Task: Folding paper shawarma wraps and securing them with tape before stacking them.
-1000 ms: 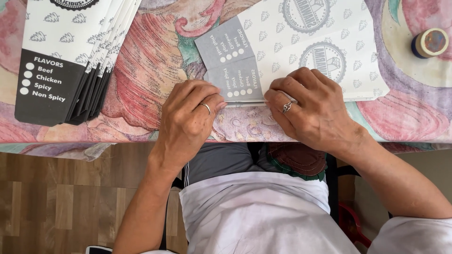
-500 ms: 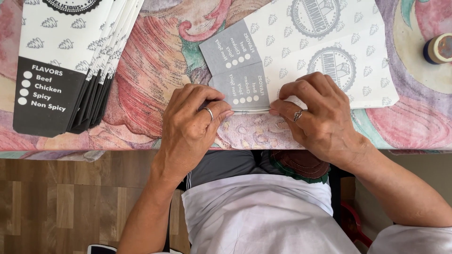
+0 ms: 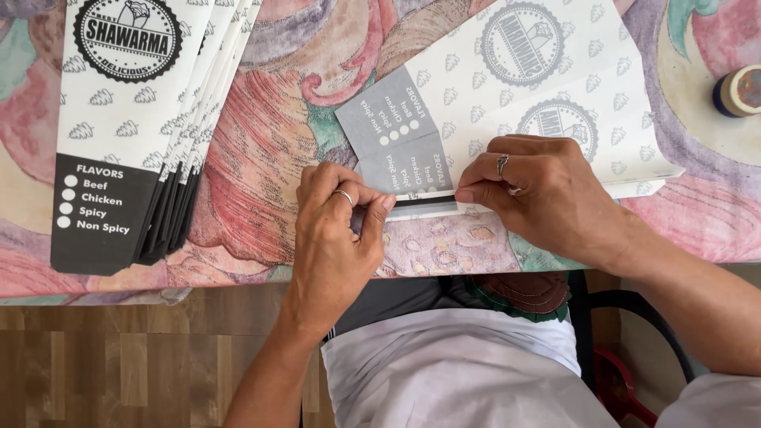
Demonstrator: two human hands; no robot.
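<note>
White patterned paper sleeve [image 3: 555, 103] with grey end panel lying flat on the floral table [image 3: 261, 135], near its front edge. Left hand [image 3: 337, 246] fingers pinching the folded grey flap; right hand [image 3: 539, 194] pressing it flat. Stack of matching sleeves [image 3: 135, 135] with black ends sitting far left.

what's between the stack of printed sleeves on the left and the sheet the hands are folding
In the head view, only bare patterned tablecloth lies between the stack of printed sleeves and the sheet; the left hand sits at the sheet's near edge.
</note>
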